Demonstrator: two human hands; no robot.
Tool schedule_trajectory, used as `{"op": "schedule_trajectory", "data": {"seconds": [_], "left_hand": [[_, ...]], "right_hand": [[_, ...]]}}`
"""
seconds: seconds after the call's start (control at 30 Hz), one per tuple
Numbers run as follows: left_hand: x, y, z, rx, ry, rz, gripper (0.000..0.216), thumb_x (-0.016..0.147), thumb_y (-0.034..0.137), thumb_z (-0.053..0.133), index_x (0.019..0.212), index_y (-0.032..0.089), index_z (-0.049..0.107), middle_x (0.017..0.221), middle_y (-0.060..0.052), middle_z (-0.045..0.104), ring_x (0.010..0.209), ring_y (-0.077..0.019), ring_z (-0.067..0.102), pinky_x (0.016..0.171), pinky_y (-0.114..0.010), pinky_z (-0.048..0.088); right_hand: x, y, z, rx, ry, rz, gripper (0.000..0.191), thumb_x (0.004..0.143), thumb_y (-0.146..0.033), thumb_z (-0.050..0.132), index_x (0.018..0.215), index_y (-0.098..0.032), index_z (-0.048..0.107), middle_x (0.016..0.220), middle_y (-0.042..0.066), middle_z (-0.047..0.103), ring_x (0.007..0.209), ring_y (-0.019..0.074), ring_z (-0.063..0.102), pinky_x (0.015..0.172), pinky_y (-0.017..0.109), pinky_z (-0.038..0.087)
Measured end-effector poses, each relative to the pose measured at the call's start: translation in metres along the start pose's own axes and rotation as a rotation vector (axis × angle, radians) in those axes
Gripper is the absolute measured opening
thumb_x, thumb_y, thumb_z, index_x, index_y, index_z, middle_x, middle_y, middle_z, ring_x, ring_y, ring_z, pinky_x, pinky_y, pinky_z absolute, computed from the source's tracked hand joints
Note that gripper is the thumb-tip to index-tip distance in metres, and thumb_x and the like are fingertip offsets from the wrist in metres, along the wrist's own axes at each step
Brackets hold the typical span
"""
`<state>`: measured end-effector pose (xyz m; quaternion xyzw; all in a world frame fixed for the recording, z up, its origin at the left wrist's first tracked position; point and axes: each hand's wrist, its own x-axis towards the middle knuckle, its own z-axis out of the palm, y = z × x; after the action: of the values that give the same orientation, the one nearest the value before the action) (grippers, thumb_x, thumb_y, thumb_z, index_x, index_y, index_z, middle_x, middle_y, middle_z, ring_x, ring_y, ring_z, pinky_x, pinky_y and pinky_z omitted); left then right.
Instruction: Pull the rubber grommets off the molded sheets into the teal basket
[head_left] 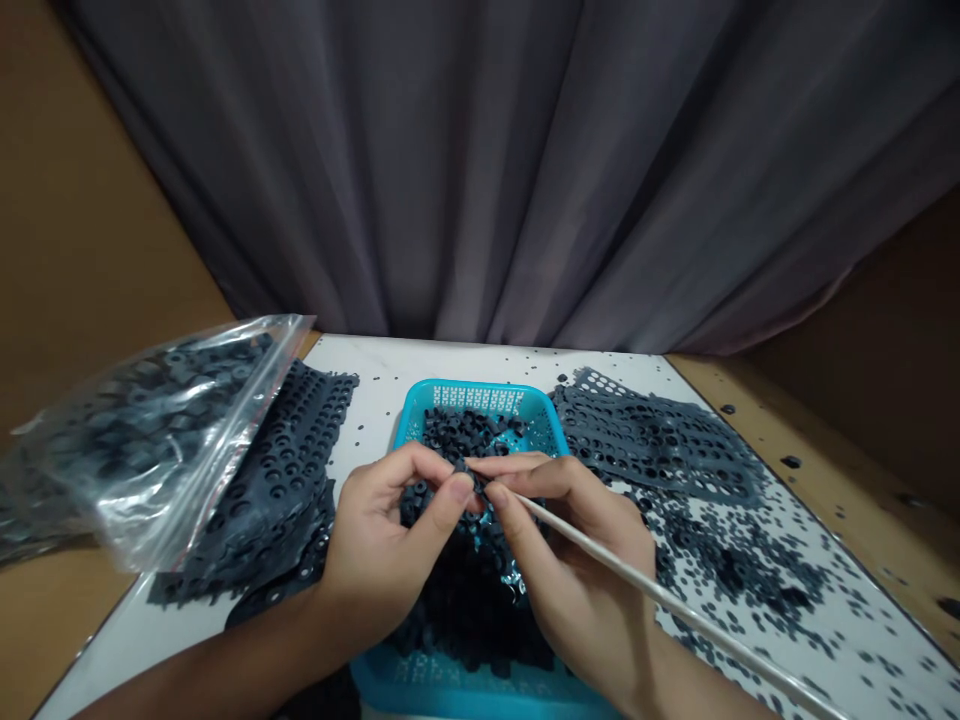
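Note:
Over a blue plastic basket (559,425) full of small black rubber parts (480,610), my two hands meet fingertip to fingertip. My left hand (397,530) pinches one small black rubber part (463,468) between thumb and forefinger. A long thin pale stick (660,595) lies across my right hand (577,560), gripped between thumb and fingers. Its tip is close to the black part, but the fingers hide whether it goes into it. The far end of the stick runs out at the lower right.
A clear zip bag (172,430) of black parts lies at left on stacked black rubber sheets (292,450) with round recesses. At right are punched black sheets (660,440) and scattered black scraps (742,570). A grey curtain (465,170) hangs behind the white table (360,355).

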<state>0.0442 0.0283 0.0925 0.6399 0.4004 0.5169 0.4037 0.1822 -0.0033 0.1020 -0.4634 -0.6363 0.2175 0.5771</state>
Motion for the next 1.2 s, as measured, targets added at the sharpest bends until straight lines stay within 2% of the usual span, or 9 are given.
{"op": "schedule_trajectory", "data": {"seconds": [0.13,0.27,0.4,0.53,0.7,0.93,1.2], "left_hand": [[-0.001,0.002,0.001,-0.018,-0.017,0.0,0.015,0.081,0.016,0.059,0.066,0.021,0.06,0.06,0.005,0.068,0.059,-0.0082,0.063,0.06,-0.015,0.049],[-0.001,0.004,0.0,-0.014,-0.029,-0.004,0.015,0.08,0.017,0.06,0.065,0.021,0.06,0.06,0.004,0.069,0.06,-0.009,0.064,0.061,-0.016,0.051],[0.0,0.003,0.001,-0.004,0.026,-0.046,0.015,0.079,0.017,0.061,0.065,0.02,0.06,0.058,0.004,0.069,0.057,-0.0094,0.064,0.059,-0.017,0.051],[0.0,0.0,0.001,-0.007,0.021,-0.044,0.015,0.08,0.017,0.061,0.066,0.021,0.06,0.06,0.004,0.069,0.059,-0.0095,0.065,0.061,-0.017,0.051],[0.0,0.002,0.0,0.01,0.028,-0.027,0.015,0.079,0.017,0.062,0.066,0.021,0.06,0.06,0.006,0.069,0.058,-0.0075,0.064,0.059,-0.015,0.049],[0.001,0.003,0.0,0.037,0.039,-0.022,0.015,0.079,0.018,0.061,0.064,0.02,0.06,0.059,0.004,0.068,0.056,-0.0092,0.063,0.057,-0.017,0.049],[0.0,0.004,0.0,0.049,0.029,-0.028,0.015,0.08,0.02,0.06,0.064,0.02,0.06,0.059,0.002,0.068,0.056,-0.0116,0.062,0.057,-0.02,0.05]], "right_hand": [[0.001,0.001,0.0,-0.005,-0.006,-0.007,0.013,0.081,-0.008,0.059,0.076,-0.021,0.058,0.086,0.0,0.074,0.085,0.0123,0.07,0.077,0.024,0.054],[0.004,0.002,-0.002,0.033,0.011,0.071,0.012,0.082,-0.011,0.06,0.075,-0.021,0.058,0.089,-0.001,0.074,0.085,0.013,0.07,0.077,0.025,0.055],[0.007,-0.004,-0.005,0.154,0.025,0.145,0.012,0.082,-0.014,0.062,0.073,-0.021,0.059,0.087,-0.001,0.074,0.084,0.0133,0.071,0.074,0.023,0.056],[0.009,-0.009,-0.006,0.296,0.009,0.226,0.013,0.082,-0.016,0.064,0.07,-0.021,0.059,0.084,0.0,0.074,0.081,0.0138,0.071,0.072,0.023,0.057],[0.009,-0.009,-0.005,0.366,-0.028,0.287,0.012,0.081,-0.016,0.065,0.07,-0.02,0.061,0.086,0.001,0.075,0.081,0.0129,0.071,0.073,0.022,0.057],[0.007,-0.009,-0.004,0.337,-0.016,0.274,0.011,0.081,-0.016,0.065,0.071,-0.02,0.062,0.082,0.0,0.074,0.085,0.0125,0.07,0.076,0.021,0.056],[0.007,-0.01,-0.004,0.253,-0.003,0.211,0.011,0.08,-0.015,0.064,0.07,-0.02,0.062,0.082,0.002,0.074,0.079,0.0146,0.071,0.07,0.024,0.058]]}}
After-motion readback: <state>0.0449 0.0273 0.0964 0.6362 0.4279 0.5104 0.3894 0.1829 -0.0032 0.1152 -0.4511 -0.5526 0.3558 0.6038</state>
